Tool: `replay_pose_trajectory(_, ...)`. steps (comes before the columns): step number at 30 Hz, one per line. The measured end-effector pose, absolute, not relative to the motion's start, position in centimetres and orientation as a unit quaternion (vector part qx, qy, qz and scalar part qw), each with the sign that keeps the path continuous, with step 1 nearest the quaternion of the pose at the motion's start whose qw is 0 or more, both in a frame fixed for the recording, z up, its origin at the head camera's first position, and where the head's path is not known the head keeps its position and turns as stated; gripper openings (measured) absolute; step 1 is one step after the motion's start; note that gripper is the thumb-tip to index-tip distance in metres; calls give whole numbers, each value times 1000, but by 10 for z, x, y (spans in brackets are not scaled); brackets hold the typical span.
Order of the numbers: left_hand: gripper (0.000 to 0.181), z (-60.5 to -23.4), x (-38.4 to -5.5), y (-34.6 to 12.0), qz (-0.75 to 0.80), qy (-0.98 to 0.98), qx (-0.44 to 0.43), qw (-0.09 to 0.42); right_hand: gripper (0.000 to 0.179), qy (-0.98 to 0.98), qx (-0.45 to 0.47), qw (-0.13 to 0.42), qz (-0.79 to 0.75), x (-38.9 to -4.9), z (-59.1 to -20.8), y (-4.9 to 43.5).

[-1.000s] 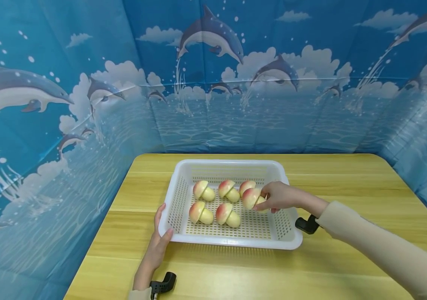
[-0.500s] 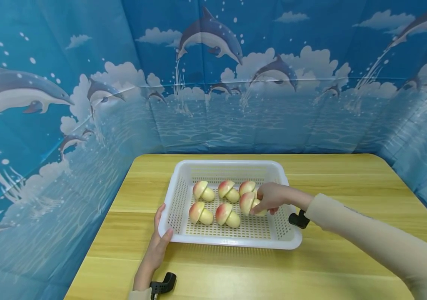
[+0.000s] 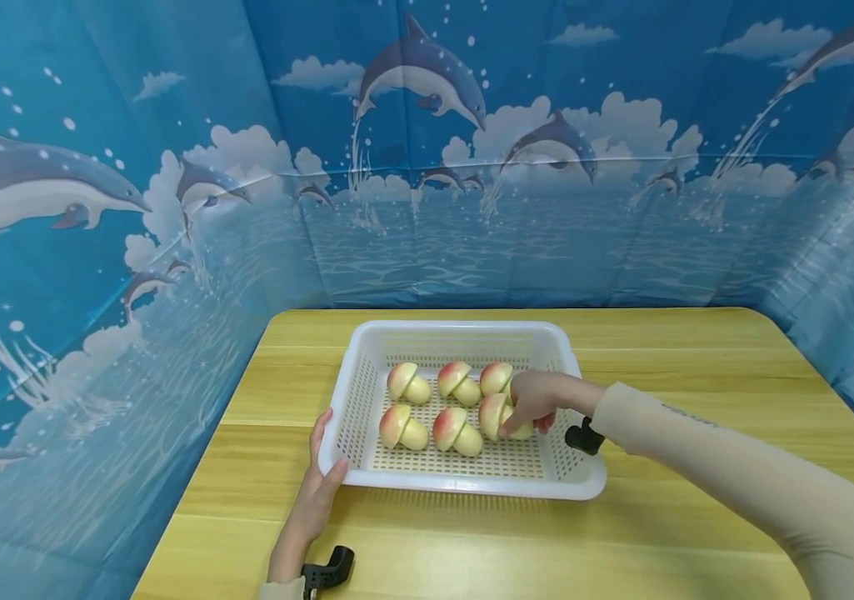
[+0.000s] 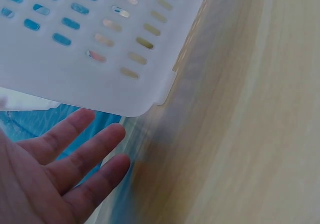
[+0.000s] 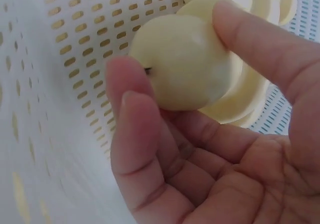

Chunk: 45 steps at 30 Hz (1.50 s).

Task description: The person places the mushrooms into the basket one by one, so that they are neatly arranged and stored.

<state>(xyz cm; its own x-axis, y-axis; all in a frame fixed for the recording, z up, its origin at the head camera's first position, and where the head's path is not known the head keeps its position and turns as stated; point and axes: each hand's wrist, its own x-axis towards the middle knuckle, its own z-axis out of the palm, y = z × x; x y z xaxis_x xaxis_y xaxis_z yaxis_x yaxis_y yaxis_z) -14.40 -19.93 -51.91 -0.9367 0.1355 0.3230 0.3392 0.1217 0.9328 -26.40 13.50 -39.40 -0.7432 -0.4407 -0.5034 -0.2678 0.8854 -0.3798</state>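
A white perforated plastic basket stands on the wooden table. My left hand holds its near left corner, thumb over the rim and other fingers outside; in the left wrist view several of those fingers spread out below the corner. My right hand is inside the basket at the right, gripping a toy mushroom by its pale stem, thumb on one side and fingers on the other. Its cap is yellow with a pink-red blush and points left. A matching toy mushroom lies right behind it, partly hidden by the hand.
More toy mushrooms lie in two rows on the basket floor, among them one at the front left and one at the front middle. The wooden table extends around the basket. A blue dolphin-print curtain hangs behind and at the sides.
My right hand has moved left and down with the toy mushroom, bringing it toward the basket floor in line with the front row. The left hand has stayed at the corner.
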Motion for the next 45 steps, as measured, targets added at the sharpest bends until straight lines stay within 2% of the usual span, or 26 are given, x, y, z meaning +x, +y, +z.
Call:
replay_pose_trajectory(23,68,-521,-145,-200,-646,-741,-168,74,37,934,-206,265,-119,-269,-411,130)
replay_pose_trajectory(33,69,-521,-145,-200,-647,-740,-168,76,32,929,-186,285,-147,-270,-414,129)
replay_pose_trajectory(45,69,-521,-145,-200,-653,-735,-167,79,35,935,-170,279,-137,-269,-416,130)
